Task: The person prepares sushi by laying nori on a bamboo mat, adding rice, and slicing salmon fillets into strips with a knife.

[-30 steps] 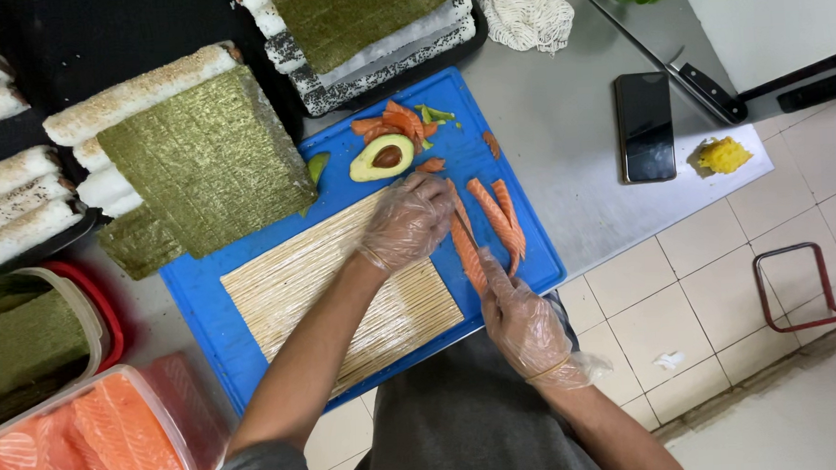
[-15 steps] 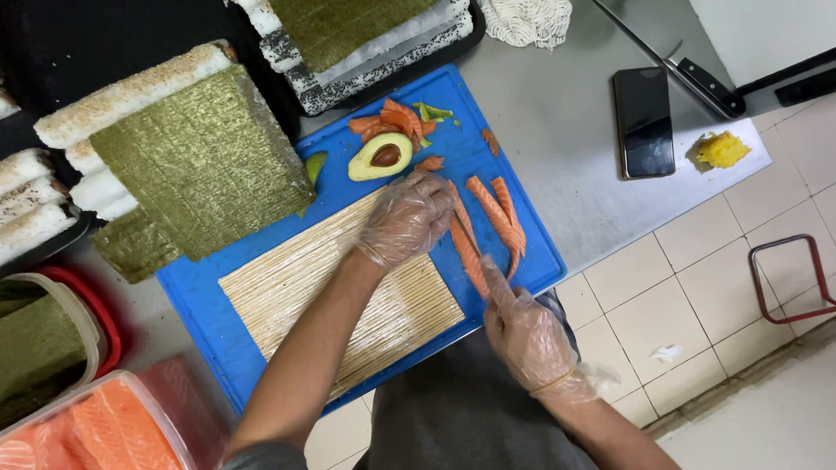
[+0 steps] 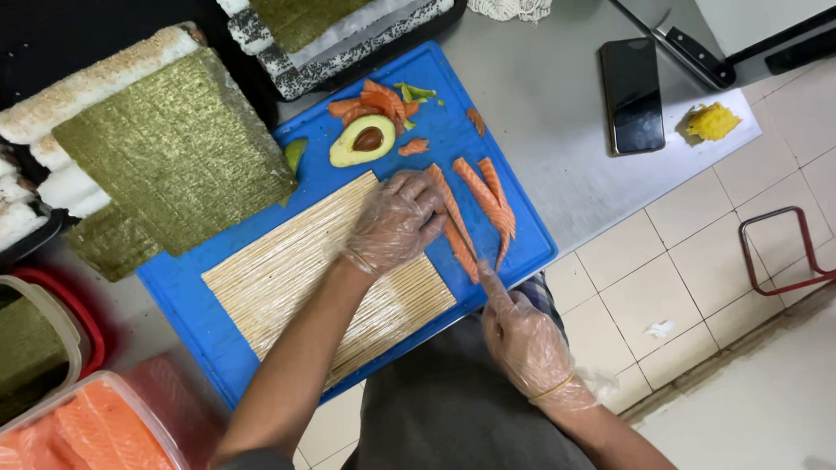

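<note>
My left hand (image 3: 394, 222), in a clear glove, rests on the right edge of a bamboo rolling mat (image 3: 298, 278). Its curled fingers press against a long salmon strip (image 3: 455, 229). Two more salmon strips (image 3: 490, 199) lie just to the right on the blue cutting board (image 3: 522, 245). My right hand (image 3: 528, 341), also gloved, hovers at the board's near edge. Its index finger points up to the near end of the strips, and it holds nothing.
A halved avocado (image 3: 364, 140) and salmon scraps (image 3: 375, 101) lie at the board's far end. Nori sheets (image 3: 170, 147) and rice rolls (image 3: 92, 82) sit at the left, with a tub of salmon (image 3: 80, 447) near left. A phone (image 3: 632, 94), a knife (image 3: 687, 49) and a yellow scrap (image 3: 712, 122) lie at the right.
</note>
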